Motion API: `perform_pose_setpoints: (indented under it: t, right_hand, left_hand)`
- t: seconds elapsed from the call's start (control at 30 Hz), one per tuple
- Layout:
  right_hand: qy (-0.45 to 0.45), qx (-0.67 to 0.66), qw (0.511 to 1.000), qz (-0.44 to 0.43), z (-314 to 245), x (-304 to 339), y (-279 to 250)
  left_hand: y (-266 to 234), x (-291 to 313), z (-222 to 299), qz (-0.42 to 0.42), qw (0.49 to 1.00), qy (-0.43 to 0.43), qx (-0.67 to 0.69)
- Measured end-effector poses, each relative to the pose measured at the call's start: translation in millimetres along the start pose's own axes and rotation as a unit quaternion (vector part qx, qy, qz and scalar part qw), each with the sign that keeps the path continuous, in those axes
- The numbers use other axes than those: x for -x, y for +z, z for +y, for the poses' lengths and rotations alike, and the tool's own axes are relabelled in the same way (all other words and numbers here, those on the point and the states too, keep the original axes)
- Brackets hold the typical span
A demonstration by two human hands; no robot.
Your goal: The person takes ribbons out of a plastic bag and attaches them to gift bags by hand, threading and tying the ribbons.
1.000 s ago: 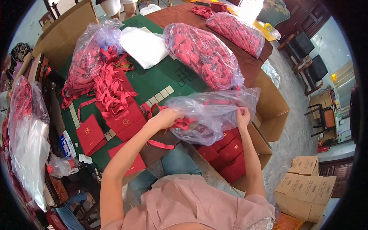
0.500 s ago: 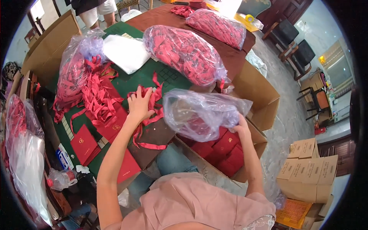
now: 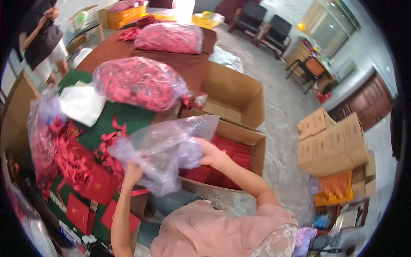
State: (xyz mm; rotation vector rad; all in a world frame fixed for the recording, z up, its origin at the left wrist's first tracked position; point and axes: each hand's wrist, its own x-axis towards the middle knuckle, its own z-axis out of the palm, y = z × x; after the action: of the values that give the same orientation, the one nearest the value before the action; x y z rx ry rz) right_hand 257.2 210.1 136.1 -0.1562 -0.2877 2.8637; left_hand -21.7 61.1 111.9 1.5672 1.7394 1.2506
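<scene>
A crumpled clear plastic bag (image 3: 171, 135) is stretched between my two hands. My left hand (image 3: 134, 170) grips its left part, close to the table's edge. On the other side, my right hand (image 3: 209, 153) has hold of a bunched portion; its fingertips are partly hidden by the plastic. Beneath the bag and my right forearm, a cardboard box (image 3: 257, 156) holds stacked dark red folders (image 3: 235, 152). Loose red ribbons (image 3: 70, 150) are heaped on the green table top (image 3: 132, 112), with more just behind my left hand. Red folders (image 3: 79, 213) lie at the near left.
Full bags of red ribbon (image 3: 139, 83) sit on the table behind a white plastic sheet (image 3: 82, 104). Another open carton (image 3: 250, 100) stands beyond the folder box. Stacked cartons (image 3: 329, 147) and an orange crate (image 3: 336, 188) are at right. A person (image 3: 45, 43) stands far left.
My left hand has left the ribbons on the table and taken hold of the plastic bag. The bag has come left and nearer, uncovering more of the box. The head view has swung right.
</scene>
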Motion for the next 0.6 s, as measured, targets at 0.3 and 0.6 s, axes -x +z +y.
perform_pose_setpoints:
  t: [0.3,0.6]
  right_hand:
    - [0.175,0.038,0.983,0.045,63.8,-53.2,50.7]
    - [0.246,-0.008,0.969,0.013,90.2,-64.4,30.4]
  left_hand:
    - [10.1,-2.9,-32.6,0.054,0.998,0.026,-0.010]
    - [5.1,31.4,-35.9,0.043,0.997,0.009,-0.071]
